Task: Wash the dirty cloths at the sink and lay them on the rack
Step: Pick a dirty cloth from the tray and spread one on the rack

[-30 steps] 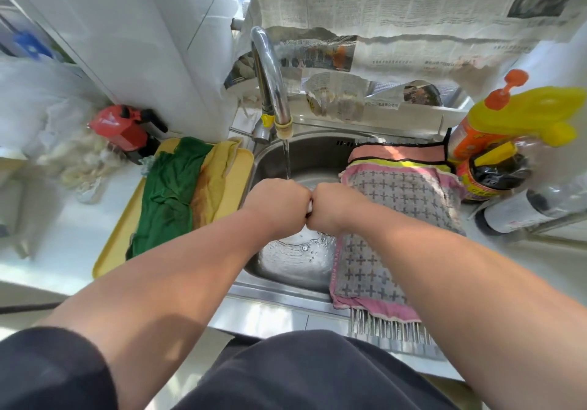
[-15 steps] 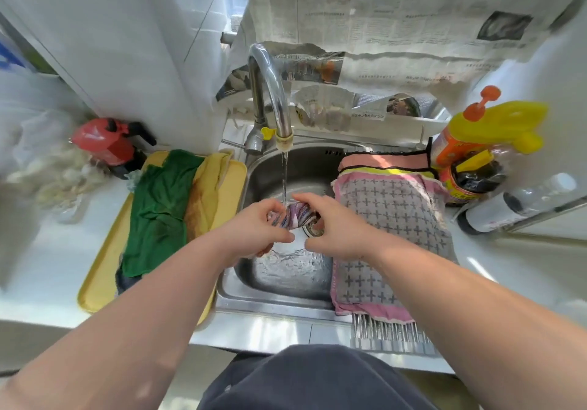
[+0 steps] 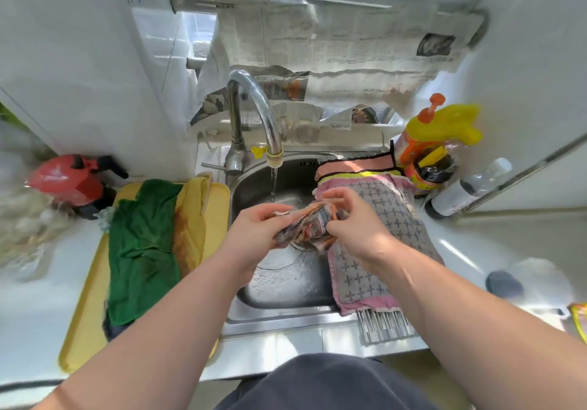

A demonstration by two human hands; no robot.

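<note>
The left hand (image 3: 254, 235) curls round one end of a wet, crumpled striped cloth (image 3: 303, 228), and the right hand (image 3: 355, 228) pinches the other end, its spare fingers lifted. They hold it above the steel sink (image 3: 286, 285), just clear of the tap's (image 3: 254, 114) thin stream. Rubbing fold against fold under the water, then wringing it over the sink, should clean it best. A nubby grey cross-patterned cloth (image 3: 374, 250) drapes the barred rack (image 3: 384, 327) on the sink's right. Limp green (image 3: 143, 244) and yellow (image 3: 190, 219) cloths lie left of the sink.
</note>
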